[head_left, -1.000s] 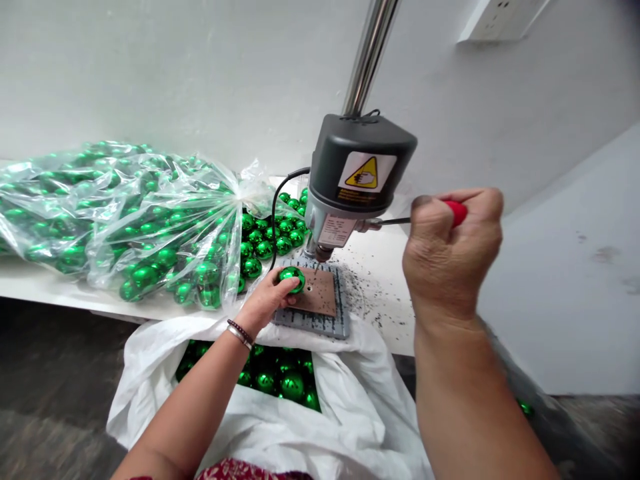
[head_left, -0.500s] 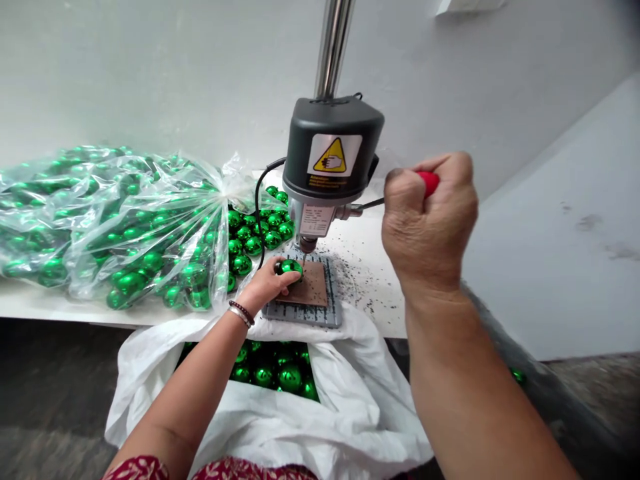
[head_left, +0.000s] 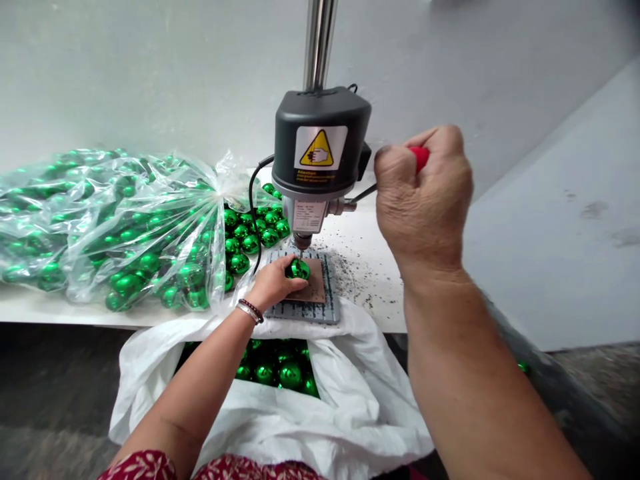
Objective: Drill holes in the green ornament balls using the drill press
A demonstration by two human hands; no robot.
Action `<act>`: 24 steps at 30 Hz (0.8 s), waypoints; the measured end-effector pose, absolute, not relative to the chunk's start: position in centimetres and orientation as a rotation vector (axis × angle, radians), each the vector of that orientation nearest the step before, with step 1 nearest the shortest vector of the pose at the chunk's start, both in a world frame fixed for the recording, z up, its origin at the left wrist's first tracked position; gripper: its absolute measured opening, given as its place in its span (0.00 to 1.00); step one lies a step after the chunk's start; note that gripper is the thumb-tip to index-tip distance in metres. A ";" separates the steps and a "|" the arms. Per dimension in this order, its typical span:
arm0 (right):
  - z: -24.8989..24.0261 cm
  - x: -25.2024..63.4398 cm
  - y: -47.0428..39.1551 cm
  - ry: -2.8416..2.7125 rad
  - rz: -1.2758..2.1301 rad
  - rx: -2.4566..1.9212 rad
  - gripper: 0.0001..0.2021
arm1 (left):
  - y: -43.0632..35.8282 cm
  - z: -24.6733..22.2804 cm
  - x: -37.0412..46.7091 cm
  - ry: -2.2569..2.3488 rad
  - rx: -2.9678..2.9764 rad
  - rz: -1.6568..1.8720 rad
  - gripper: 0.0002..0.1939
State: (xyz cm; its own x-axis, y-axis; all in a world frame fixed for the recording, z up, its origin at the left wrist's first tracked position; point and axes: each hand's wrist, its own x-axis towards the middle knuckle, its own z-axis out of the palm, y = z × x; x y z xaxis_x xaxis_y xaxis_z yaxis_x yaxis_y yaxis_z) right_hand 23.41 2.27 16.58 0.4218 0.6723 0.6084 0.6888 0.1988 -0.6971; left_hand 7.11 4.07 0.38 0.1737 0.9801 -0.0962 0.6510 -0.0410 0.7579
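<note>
My left hand (head_left: 276, 283) grips a shiny green bauble (head_left: 299, 269) by its side, thumb in front. The bauble rests on a brown board (head_left: 314, 287) on the slotted grey base (head_left: 330, 310) of a drill press (head_left: 323, 150). Straight above the bauble is the drill chuck (head_left: 302, 241), its thin bit reaching down to the bauble's top; whether it has gone in I cannot tell. My right hand (head_left: 425, 200) is closed round the red knob (head_left: 421, 158) of the press's lever, which is partly hidden by my fingers.
A clear plastic bag (head_left: 125, 233) full of green baubles lies on the white table (head_left: 365, 233) at the left, with loose baubles (head_left: 250, 243) beside it. Dark shavings (head_left: 363, 270) litter the table. Below its front edge, an open white sack (head_left: 345, 407) holds more baubles.
My left hand has brought the bauble a little to the right, from beside the bit to directly under it. My right hand stays on the lever knob. The whole view has shifted slightly.
</note>
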 end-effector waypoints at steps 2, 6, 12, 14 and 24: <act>16.6 23.4 2.3 -1.261 -0.001 -1.497 0.07 | 4.1 0.2 7.3 1.553 1.789 0.603 0.34; 16.2 23.4 2.1 -1.244 0.008 -1.451 0.08 | 4.1 -0.2 7.3 1.536 1.755 0.598 0.36; 13.4 23.8 1.2 -1.262 -0.117 -1.326 0.08 | 4.0 -0.5 7.3 1.557 1.743 0.634 0.34; 12.3 24.0 0.7 -1.278 -0.168 -1.297 0.09 | 3.9 -0.4 7.3 1.563 1.742 0.631 0.35; 9.9 24.2 0.1 -1.305 -0.391 -1.239 0.09 | 3.8 -0.8 7.4 1.533 1.768 0.664 0.34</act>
